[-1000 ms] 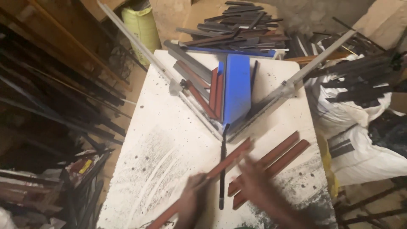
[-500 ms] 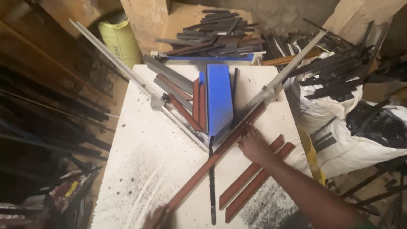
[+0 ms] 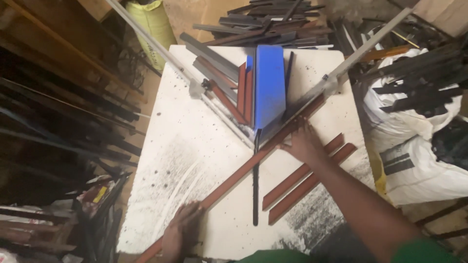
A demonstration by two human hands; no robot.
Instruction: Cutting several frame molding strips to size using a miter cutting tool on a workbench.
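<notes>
- Right hand lies flat, fingers spread, pressing the long red-brown strip onto the white table (just beside the blue panel).
- Left hand grips the strip's lower end, fingers curled.

Long reddish-brown strip lies diagonally across the table, seemingly flat.

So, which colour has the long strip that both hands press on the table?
The long strip is reddish brown, seen clearly in the head view.

Long strip across table
</notes>
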